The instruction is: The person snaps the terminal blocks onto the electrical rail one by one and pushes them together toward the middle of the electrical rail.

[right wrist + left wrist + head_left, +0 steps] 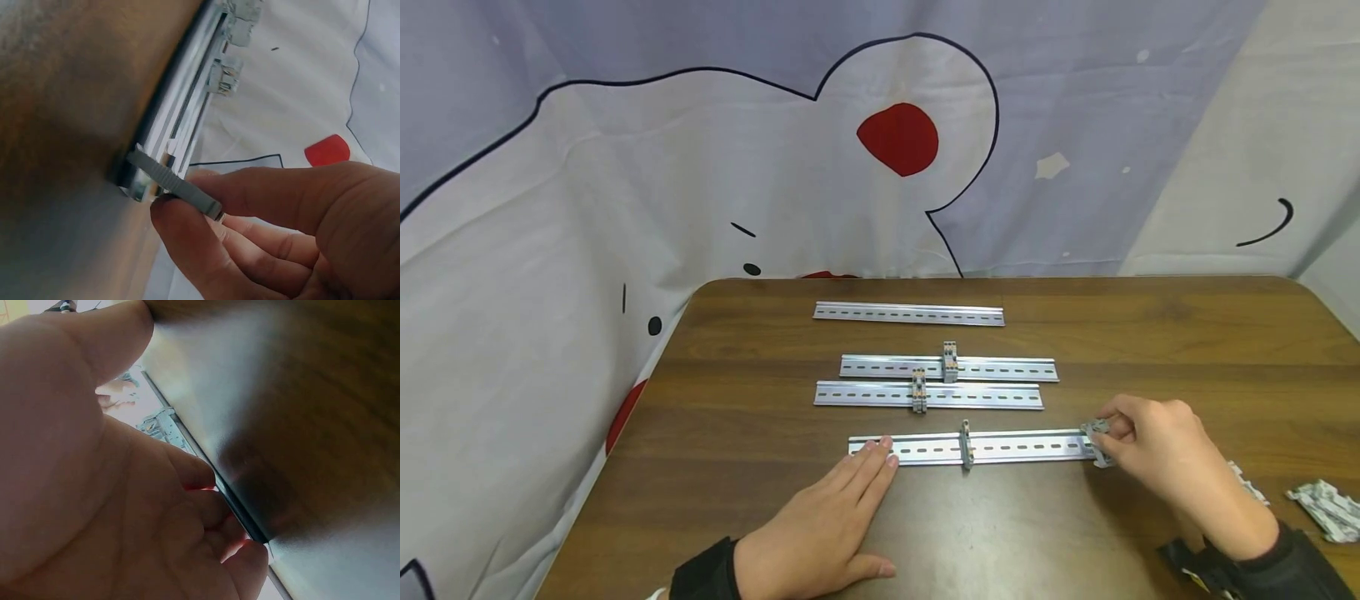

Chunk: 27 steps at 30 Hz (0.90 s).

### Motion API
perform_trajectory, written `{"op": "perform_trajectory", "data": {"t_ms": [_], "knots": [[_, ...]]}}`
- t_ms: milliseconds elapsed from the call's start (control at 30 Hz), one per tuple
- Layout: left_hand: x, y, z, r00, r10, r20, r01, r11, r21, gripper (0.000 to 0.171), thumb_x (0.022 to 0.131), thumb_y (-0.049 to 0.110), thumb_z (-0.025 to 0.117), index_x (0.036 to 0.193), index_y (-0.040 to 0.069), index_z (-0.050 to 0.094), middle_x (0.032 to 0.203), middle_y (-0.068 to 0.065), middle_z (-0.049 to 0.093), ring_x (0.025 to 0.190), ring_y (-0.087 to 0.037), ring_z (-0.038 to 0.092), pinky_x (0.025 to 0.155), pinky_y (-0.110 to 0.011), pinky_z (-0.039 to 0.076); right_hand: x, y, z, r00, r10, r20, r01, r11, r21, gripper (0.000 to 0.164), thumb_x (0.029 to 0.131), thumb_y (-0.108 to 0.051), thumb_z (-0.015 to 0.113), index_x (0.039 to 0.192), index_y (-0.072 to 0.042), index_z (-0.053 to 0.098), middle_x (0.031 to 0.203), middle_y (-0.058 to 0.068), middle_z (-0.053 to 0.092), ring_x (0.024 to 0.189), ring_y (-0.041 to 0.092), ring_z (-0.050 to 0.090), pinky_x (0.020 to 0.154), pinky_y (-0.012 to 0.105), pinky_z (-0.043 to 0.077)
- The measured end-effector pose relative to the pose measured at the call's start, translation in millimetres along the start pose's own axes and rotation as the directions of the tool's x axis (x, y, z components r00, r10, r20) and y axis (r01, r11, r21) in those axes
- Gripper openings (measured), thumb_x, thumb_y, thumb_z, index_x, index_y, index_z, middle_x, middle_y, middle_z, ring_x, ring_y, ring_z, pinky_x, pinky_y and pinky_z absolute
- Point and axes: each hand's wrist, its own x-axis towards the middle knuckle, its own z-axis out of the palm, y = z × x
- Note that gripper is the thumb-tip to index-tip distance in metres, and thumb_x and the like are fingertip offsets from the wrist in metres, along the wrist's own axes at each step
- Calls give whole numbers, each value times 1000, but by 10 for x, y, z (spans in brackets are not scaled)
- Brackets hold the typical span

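A slotted metal DIN rail [1030, 447] lies nearest to me on the table, with one thin grey terminal block [966, 444] mounted near its middle. My left hand [820, 525] rests at the rail's left end, its fingers straight and touching it. At the right end, my right hand [1172, 454] pinches another grey terminal block [175, 181] between thumb and fingers. That block sits across the rail's end in the right wrist view; whether it is clipped on I cannot tell.
Behind lie two rails [1000, 369] [857, 393] carrying terminal blocks [950, 362] [919, 392], and a bare rail [908, 313] farther back. Loose grey pieces [1330, 510] are at the right, others [1247, 483] partly behind my right forearm. A printed cloth [700, 167] hangs beyond the wooden table [737, 350].
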Motion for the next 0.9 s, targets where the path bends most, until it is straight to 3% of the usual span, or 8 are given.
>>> {"op": "perform_trajectory", "data": {"t_ms": [300, 600, 900], "knots": [[-2, 1, 2, 1000, 1, -2, -1, 1000, -7, 94, 93, 68, 38, 153, -1, 21, 162, -20, 10, 149, -30, 15, 116, -42, 28, -1, -40, 115, 990, -84, -114, 76, 995, -71, 18, 64, -2, 76, 74, -11, 65, 58, -14, 46, 49, 2, 34, 43, 25, 34], [-1, -3, -20, 999, -10, 41, 12, 999, -45, 93, 93, 69, 36, 154, 1, 19, 163, -18, 8, 149, -28, 13, 116, -43, 27, 46, -66, 138, 993, -78, -85, 71, 994, -81, 19, 63, 0, 77, 71, -10, 64, 57, -12, 45, 51, 4, 34, 44, 26, 34], [-1, 3, -1, 999, 12, -33, -11, 1000, 27, 94, 92, 68, 40, 152, -2, 24, 160, -22, 14, 148, -32, 18, 115, -42, 29, 85, -39, 112, 994, -93, -60, 90, 995, -49, 18, 62, 3, 76, 71, -10, 67, 59, -11, 52, 51, 1, 38, 44, 25, 38]]}}
